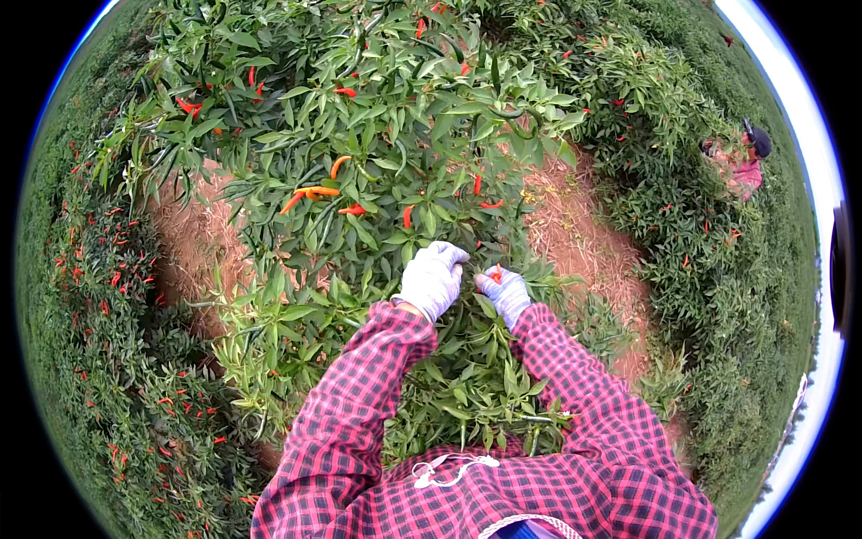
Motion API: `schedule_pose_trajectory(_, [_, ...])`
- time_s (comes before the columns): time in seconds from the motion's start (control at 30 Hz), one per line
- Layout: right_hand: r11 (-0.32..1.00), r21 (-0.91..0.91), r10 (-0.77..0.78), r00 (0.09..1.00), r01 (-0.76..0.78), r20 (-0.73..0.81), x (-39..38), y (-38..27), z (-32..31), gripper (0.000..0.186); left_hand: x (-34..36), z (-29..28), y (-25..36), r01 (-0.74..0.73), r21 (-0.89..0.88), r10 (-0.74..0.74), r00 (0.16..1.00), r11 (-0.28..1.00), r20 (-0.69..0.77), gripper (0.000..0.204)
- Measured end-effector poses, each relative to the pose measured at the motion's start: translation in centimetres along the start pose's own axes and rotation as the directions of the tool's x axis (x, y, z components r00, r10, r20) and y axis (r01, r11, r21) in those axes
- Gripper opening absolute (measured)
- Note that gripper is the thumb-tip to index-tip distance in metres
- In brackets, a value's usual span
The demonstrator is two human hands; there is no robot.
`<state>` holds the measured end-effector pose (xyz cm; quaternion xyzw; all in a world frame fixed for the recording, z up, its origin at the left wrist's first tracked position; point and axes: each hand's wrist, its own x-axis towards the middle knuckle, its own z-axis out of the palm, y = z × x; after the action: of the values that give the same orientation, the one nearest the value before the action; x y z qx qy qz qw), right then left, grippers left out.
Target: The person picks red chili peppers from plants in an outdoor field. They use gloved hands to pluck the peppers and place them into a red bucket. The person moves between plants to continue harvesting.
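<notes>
Both my hands wear pale lavender gloves and are close together in the pepper plant in front of me. My right hand is closed around a red chili pepper, whose tip shows between thumb and fingers. Just left of it, my left hand has its fingers curled in; what they hold, if anything, is hidden. Beyond my left hand hang another red chili and some orange chilies. Long green chilies hang farther off among the leaves.
Strips of reddish soil with straw run on both sides of the plant. More pepper rows with red chilies stand at left and right. A person in a dark cap is among the plants at the far right. Leafy branches touch my sleeves.
</notes>
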<state>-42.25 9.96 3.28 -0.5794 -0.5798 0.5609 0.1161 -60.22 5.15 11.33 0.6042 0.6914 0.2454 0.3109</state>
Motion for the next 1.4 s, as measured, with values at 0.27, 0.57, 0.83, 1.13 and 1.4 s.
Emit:
schedule_pose_trajectory(0.27, [0.973,-0.232,-0.048,0.984,0.007,-0.173,-1.9,0.1,-1.5,0.026,1.8,10.5,-4.0,0.391,-0.467,-0.14,0.863,0.793,0.486,0.028])
schedule_pose_trajectory(0.57, [0.997,0.044,0.064,0.998,-0.064,0.002,-0.3,0.4,-1.8,0.019,0.7,12.1,-4.8,0.529,-0.786,-0.3,0.843,0.32,0.445,0.021])
schedule_pose_trajectory(0.83, [0.808,0.482,0.242,0.937,-0.338,0.25,-1.0,0.5,-2.1,0.017,-0.1,12.2,-5.4,0.514,-0.85,-0.242,0.845,0.119,0.477,0.013])
schedule_pose_trajectory(1.13, [0.762,0.632,0.054,0.987,-0.14,0.154,-1.6,0.0,-1.7,0.019,-1.0,13.2,-6.2,0.465,-0.873,-0.206,0.878,0.145,0.433,0.012])
schedule_pose_trajectory(1.4, [0.528,0.739,0.27,0.908,-0.418,0.321,-2.2,1.7,-2.2,0.023,-3.0,14.6,-6.6,0.329,-0.848,-0.099,0.943,0.415,0.317,0.019])
